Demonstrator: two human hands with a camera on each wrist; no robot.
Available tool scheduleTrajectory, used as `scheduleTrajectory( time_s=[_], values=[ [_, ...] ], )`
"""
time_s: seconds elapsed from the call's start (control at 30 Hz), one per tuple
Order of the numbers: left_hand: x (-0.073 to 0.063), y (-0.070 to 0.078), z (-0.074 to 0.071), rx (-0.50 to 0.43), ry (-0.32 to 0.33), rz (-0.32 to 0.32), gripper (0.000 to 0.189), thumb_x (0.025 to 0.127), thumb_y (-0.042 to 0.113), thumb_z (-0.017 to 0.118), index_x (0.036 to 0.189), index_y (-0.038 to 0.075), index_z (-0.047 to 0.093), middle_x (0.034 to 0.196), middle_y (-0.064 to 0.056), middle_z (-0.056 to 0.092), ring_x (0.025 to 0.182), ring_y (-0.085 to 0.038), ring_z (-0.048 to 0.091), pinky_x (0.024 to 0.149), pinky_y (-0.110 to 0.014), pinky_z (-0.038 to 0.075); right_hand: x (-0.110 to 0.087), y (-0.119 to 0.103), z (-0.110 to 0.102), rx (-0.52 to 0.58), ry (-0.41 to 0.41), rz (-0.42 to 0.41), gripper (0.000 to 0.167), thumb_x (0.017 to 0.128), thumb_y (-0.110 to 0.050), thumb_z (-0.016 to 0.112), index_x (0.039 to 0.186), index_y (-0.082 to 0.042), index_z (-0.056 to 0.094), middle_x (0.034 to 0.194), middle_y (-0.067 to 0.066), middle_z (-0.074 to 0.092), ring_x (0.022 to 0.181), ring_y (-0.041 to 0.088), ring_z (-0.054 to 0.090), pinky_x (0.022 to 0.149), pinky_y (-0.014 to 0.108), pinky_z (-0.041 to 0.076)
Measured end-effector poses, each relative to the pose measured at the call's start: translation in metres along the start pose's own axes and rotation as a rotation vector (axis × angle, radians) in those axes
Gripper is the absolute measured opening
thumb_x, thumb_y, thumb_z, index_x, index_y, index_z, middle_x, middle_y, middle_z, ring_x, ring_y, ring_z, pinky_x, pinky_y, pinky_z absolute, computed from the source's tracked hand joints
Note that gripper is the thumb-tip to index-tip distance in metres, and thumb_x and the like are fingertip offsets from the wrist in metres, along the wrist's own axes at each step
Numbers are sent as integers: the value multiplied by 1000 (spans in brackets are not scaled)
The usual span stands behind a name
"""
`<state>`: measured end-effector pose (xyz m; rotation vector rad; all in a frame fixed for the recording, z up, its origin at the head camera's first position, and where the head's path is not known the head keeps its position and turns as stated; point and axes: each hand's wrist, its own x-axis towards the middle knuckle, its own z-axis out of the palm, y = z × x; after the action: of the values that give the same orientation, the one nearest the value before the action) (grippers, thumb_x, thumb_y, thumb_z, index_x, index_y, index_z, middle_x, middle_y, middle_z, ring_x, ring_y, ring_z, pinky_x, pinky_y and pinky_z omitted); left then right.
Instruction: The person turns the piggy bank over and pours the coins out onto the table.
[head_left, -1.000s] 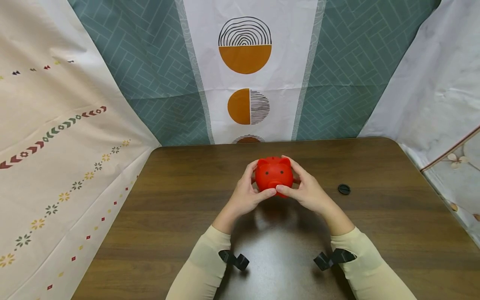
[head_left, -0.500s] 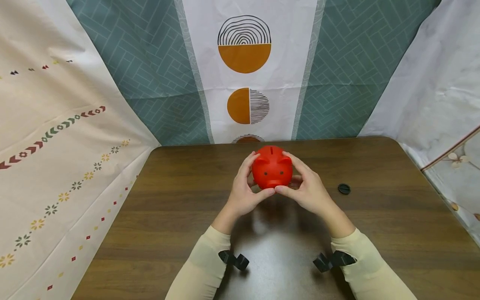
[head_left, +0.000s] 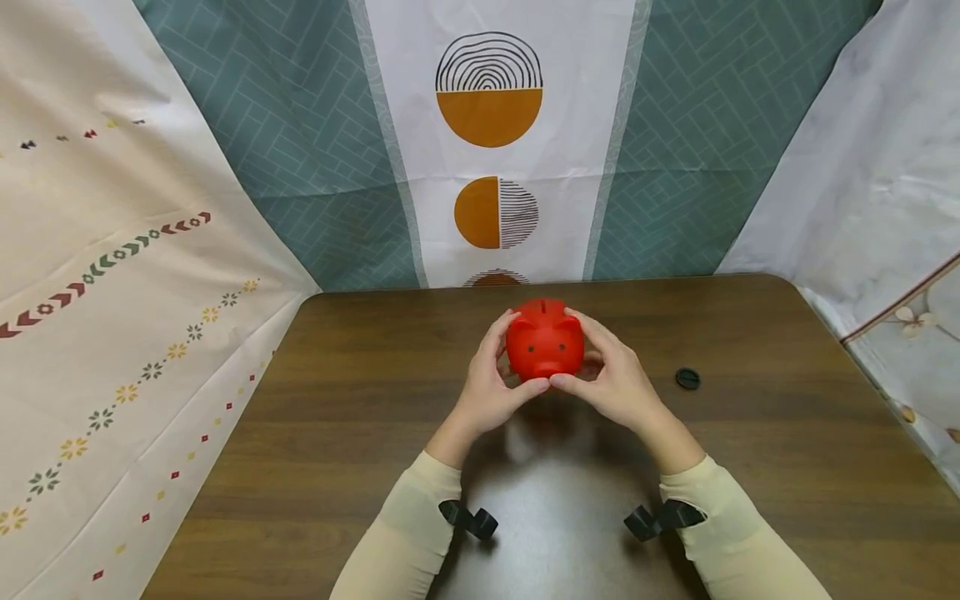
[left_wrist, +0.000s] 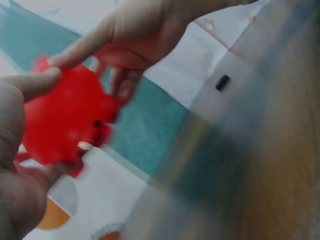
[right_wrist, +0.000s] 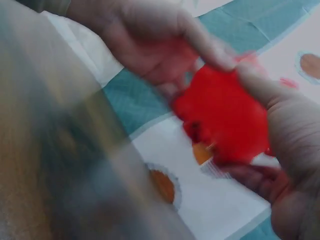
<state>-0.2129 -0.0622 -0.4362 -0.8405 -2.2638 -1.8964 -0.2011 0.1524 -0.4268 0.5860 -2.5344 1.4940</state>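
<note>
Both left hand (head_left: pixel 486 390) and right hand (head_left: pixel 621 390) curl their fingers (head_left: pixel 598 332) round the red piggy bank (head_left: pixel 545 348), apparently a holding step; moving it next calls for even pressure.

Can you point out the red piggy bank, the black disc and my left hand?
Red piggy bank (head_left: pixel 545 339), head view: its forehead, above the eyes.
Black disc (head_left: pixel 687 379), head view: middle of its upper face.
Left hand (head_left: pixel 486 390), head view: near the base of the thumb.

The sleeves (head_left: pixel 397 533) are pale cream (plain, close-fitting). On each sits a blocky black device (head_left: pixel 483 524). The hands (head_left: pixel 486 390) are bare.
</note>
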Motion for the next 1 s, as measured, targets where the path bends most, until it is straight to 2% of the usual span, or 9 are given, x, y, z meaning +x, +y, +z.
scheduleTrajectory(
  time_s=[0.07, 0.1, 0.27, 0.4, 0.5, 0.63, 0.7, 0.9, 1.0],
  values=[
    [1, 4, -1, -21, 7, 33, 85, 79, 11, 78, 148, 24, 29, 149, 2, 35, 124, -23, 49, 87, -41, 53, 1, -2, 0, -2, 25, -35, 86, 78, -36, 80, 149, -35, 32, 141, 2, 47, 95, 24, 66, 77, 39, 57],
    [1, 8, -1, -24, 4, 21, 85, 79, 10, 77, 148, 21, 28, 149, 0, 35, 124, -25, 49, 87, -41, 53, 1, -2, 0, 0, 16, -28, 85, 79, -36, 79, 150, -35, 31, 140, 3, 48, 91, 25, 67, 77, 38, 57],
    [-2, 23, -4, 13, -75, -173, 80, 85, 15, 73, 148, 13, 26, 140, -6, 44, 117, -28, 52, 81, -36, 56, 0, 8, 4, 28, -86, 118, 84, 83, -43, 73, 152, -26, 28, 138, 7, 51, 85, 23, 67, 74, 35, 57],
    [-3, 29, -4, 49, -100, -217, 79, 86, 17, 72, 149, 10, 24, 141, -8, 43, 118, -28, 52, 83, -34, 55, -1, 12, 5, 36, -93, 153, 85, 83, -45, 73, 152, -24, 29, 138, 8, 51, 87, 24, 67, 74, 36, 57],
    [-4, 32, -3, 39, -68, -163, 78, 85, 13, 73, 148, 7, 26, 140, -9, 44, 117, -27, 52, 84, -36, 55, -1, 11, 5, 26, -76, 114, 83, 82, -44, 73, 151, -27, 29, 137, 7, 52, 89, 24, 68, 75, 36, 57],
    [-4, 34, -2, 15, 8, 28, 80, 78, 3, 76, 144, 2, 31, 149, -14, 33, 125, -31, 48, 88, -44, 52, 0, 5, 3, 10, 1, -31, 87, 79, -34, 79, 150, -29, 31, 142, 7, 46, 96, 27, 66, 79, 41, 56],
    [-3, 34, -2, 8, 26, 54, 79, 77, 1, 76, 143, 3, 32, 149, -14, 34, 126, -31, 48, 87, -46, 52, 1, 5, 3, 11, 15, -53, 87, 78, -32, 81, 150, -29, 32, 142, 6, 47, 95, 26, 65, 79, 41, 56],
    [-3, 26, -3, 48, -54, -177, 76, 84, 13, 74, 146, 8, 31, 135, -9, 50, 115, -28, 53, 81, -38, 56, 1, 21, 8, 18, -89, 104, 82, 83, -39, 74, 151, -22, 30, 134, 10, 54, 86, 21, 68, 75, 36, 57],
    [-2, 24, -3, 47, -63, -194, 76, 85, 15, 74, 147, 8, 30, 136, -10, 49, 116, -29, 53, 82, -37, 55, 1, 23, 9, 20, -85, 132, 84, 83, -41, 74, 151, -21, 30, 134, 9, 54, 86, 21, 68, 75, 36, 57]
  ],
)
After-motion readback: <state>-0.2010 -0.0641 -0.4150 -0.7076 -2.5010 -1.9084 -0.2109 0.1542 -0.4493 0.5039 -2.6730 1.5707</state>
